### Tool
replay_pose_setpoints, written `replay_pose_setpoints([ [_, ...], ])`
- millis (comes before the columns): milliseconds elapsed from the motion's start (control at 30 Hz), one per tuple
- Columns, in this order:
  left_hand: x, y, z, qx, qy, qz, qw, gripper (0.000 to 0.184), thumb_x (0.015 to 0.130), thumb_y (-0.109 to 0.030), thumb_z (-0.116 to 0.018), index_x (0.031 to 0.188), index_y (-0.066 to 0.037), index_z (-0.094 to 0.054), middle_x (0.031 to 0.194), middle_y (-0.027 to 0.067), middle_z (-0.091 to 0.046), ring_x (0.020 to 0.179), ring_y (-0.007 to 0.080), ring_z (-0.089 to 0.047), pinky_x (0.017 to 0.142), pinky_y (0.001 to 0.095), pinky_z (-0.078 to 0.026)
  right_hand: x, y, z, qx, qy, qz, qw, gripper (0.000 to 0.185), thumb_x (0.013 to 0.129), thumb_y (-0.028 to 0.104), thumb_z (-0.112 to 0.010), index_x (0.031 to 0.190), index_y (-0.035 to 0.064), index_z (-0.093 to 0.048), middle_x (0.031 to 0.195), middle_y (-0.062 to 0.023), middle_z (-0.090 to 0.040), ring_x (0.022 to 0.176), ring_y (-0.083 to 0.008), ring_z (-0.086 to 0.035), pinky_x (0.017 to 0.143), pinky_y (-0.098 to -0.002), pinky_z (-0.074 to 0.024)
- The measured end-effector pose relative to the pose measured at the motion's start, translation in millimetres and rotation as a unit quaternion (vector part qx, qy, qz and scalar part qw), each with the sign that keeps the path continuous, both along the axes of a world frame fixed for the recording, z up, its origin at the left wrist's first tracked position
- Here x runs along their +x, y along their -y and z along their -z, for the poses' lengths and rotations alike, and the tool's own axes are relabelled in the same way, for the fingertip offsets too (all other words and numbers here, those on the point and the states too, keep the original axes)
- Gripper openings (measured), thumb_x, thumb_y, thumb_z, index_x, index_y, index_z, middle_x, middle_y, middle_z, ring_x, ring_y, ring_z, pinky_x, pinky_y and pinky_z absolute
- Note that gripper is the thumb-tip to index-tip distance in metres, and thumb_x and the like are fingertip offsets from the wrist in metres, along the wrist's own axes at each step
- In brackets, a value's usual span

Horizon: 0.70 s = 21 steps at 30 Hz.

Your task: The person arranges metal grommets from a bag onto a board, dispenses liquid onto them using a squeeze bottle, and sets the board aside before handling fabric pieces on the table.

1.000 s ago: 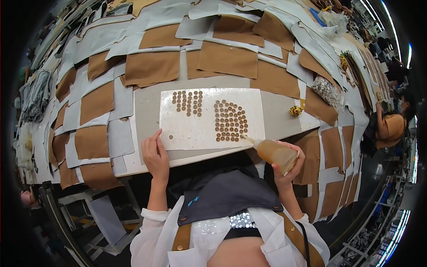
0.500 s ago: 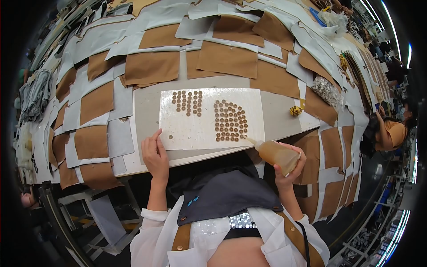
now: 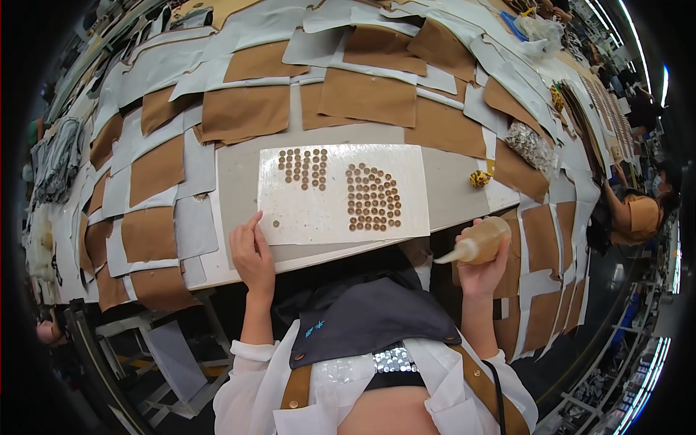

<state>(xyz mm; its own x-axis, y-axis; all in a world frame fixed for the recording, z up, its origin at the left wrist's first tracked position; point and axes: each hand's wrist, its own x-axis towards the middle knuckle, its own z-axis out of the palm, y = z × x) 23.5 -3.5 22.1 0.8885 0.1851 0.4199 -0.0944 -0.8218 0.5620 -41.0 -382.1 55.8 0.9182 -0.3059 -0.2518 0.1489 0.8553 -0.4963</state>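
My right hand (image 3: pixel 484 274) is wrapped round a translucent squeeze bottle (image 3: pixel 484 241) with amber contents. The bottle lies tilted to the right of the white board (image 3: pixel 308 225), its pale nozzle aimed left and down, apart from the board. Rows of small round brown buttons (image 3: pixel 373 197) cover the board's right half. A smaller group of buttons (image 3: pixel 303 167) stands at its upper left, and a single disc (image 3: pixel 276 224) lies near the lower left. At the board's left edge rests my left hand (image 3: pixel 251 250), holding nothing, its fingers loosely stretched out.
Brown and white panels (image 3: pixel 366 98) overlap across the table beyond the board. A clear bag of small pieces (image 3: pixel 531 145) lies at the right, near a yellow-and-black bundle (image 3: pixel 479 178). A person in an orange top (image 3: pixel 638 217) is at far right.
My right hand has drawn the bottle away from the buttons, to the right and off the board, tipping its nozzle lower. My left hand has stayed at the board's edge.
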Motion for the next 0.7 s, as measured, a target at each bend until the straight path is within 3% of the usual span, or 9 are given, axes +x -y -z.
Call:
replay_pose_setpoints([
  [67,0.4,0.5,0.2,0.001,-0.002,0.000,1.000,0.023,0.097,-0.004,-0.050,0.111,-0.003,-0.069,0.080,0.0105,-0.053,0.075,0.0265,-0.049,0.069,0.0379,-0.041,4.9,17.4,-0.9,0.304,0.085,-0.147,0.937,0.059,0.094,0.046,-0.061,0.131,0.0026,-0.047,0.122,-0.0128,-0.056,0.108,-0.0262,-0.063,0.093,-0.0398,-0.0547],
  [100,0.1,0.5,-0.4,0.001,-0.005,0.000,1.000,0.023,0.097,-0.004,-0.050,0.111,-0.003,-0.068,0.080,0.0105,-0.053,0.075,0.0264,-0.049,0.069,0.0378,-0.041,3.9,18.3,0.6,0.333,0.072,-0.109,0.934,0.059,0.093,0.044,-0.062,0.132,0.0032,-0.046,0.115,-0.0124,-0.058,0.107,-0.0273,-0.064,0.089,-0.0376,-0.0580],
  [167,0.1,0.5,-0.6,-0.002,-0.005,-0.001,1.000,0.023,0.097,-0.004,-0.050,0.111,-0.003,-0.068,0.080,0.0105,-0.054,0.075,0.0263,-0.049,0.069,0.0376,-0.041,3.6,6.5,-8.5,0.056,-0.019,0.026,0.998,0.060,0.093,0.042,-0.064,0.132,0.0016,-0.043,0.113,-0.0140,-0.059,0.105,-0.0256,-0.064,0.087,-0.0352,-0.0572],
  [200,0.3,0.6,-0.4,-0.003,-0.003,-0.001,1.000,0.023,0.097,-0.004,-0.050,0.111,-0.003,-0.069,0.080,0.0104,-0.054,0.075,0.0263,-0.049,0.069,0.0375,-0.041,2.9,1.4,-10.7,-0.086,-0.064,0.093,0.990,0.061,0.092,0.041,-0.064,0.132,0.0008,-0.042,0.112,-0.0149,-0.059,0.105,-0.0247,-0.064,0.086,-0.0341,-0.0568],
  [233,0.4,0.5,-0.4,-0.004,-0.001,-0.001,1.000,0.023,0.097,-0.004,-0.050,0.111,-0.003,-0.069,0.080,0.0104,-0.054,0.075,0.0262,-0.049,0.069,0.0374,-0.042,-1.3,-1.3,-6.9,-0.226,-0.061,0.095,0.968,0.062,0.092,0.041,-0.065,0.133,0.0010,-0.041,0.114,-0.0167,-0.060,0.106,-0.0237,-0.063,0.087,-0.0338,-0.0548],
  [300,0.2,0.6,-1.0,-0.005,-0.002,-0.002,1.000,0.023,0.097,-0.004,-0.050,0.111,-0.003,-0.069,0.080,0.0103,-0.054,0.075,0.0261,-0.049,0.069,0.0372,-0.042,-11.7,-5.5,3.5,-0.489,-0.051,0.093,0.866,0.065,0.090,0.040,-0.067,0.134,0.0013,-0.038,0.118,-0.0202,-0.060,0.108,-0.0217,-0.061,0.090,-0.0333,-0.0509],
  [400,-0.2,1.3,-1.4,-0.004,0.000,0.001,1.000,0.023,0.097,-0.004,-0.050,0.111,-0.003,-0.069,0.080,0.0102,-0.054,0.075,0.0259,-0.049,0.069,0.0371,-0.041,-11.8,-15.2,1.7,-0.645,0.028,0.090,0.758,0.069,0.089,0.046,-0.068,0.132,0.0013,-0.038,0.116,-0.0202,-0.062,0.108,-0.0212,-0.058,0.091,-0.0332,-0.0474],
  [433,0.2,1.7,-1.4,-0.004,0.002,0.003,1.000,0.023,0.097,-0.004,-0.050,0.111,-0.003,-0.069,0.080,0.0102,-0.054,0.075,0.0258,-0.049,0.069,0.0370,-0.041,-13.2,-17.2,0.6,-0.656,0.026,0.084,0.750,0.072,0.087,0.048,-0.070,0.130,0.0012,-0.037,0.116,-0.0203,-0.060,0.108,-0.0248,-0.058,0.094,-0.0365,-0.0465],
  [700,0.6,1.4,-0.7,-0.001,0.002,0.003,1.000,0.024,0.097,-0.004,-0.050,0.112,-0.003,-0.068,0.079,0.0103,-0.053,0.074,0.0258,-0.048,0.068,0.0371,-0.041,-10.4,-20.3,10.2,-0.658,0.079,0.074,0.745,0.074,0.083,0.040,-0.078,0.129,0.0004,-0.036,0.115,-0.0210,-0.059,0.109,-0.0293,-0.061,0.096,-0.0408,-0.0485],
])
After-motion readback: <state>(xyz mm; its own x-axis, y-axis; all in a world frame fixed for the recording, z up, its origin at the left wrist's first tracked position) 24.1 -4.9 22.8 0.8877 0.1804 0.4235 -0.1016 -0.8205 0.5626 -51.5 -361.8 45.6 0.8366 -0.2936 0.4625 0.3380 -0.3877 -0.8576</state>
